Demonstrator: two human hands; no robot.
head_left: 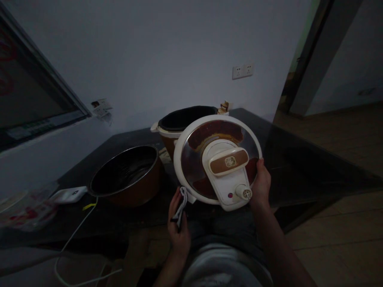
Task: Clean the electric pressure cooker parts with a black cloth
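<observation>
Nearest, a round, white-rimmed lid with a brown-inlaid handle [229,161] is held tilted over the near edge of the black bench [287,163], its rim clamped by the fingers of the right hand [261,185], presumably for steadiness. A folded grey-and-white cloth [180,209] is pinched in the fingers of the left hand [178,231]. Towards the back edge, an open brown-and-white cooker body [169,141] is seen; left of it, a dark-lined brown pot [136,193] is set, apparently for clearance.
</observation>
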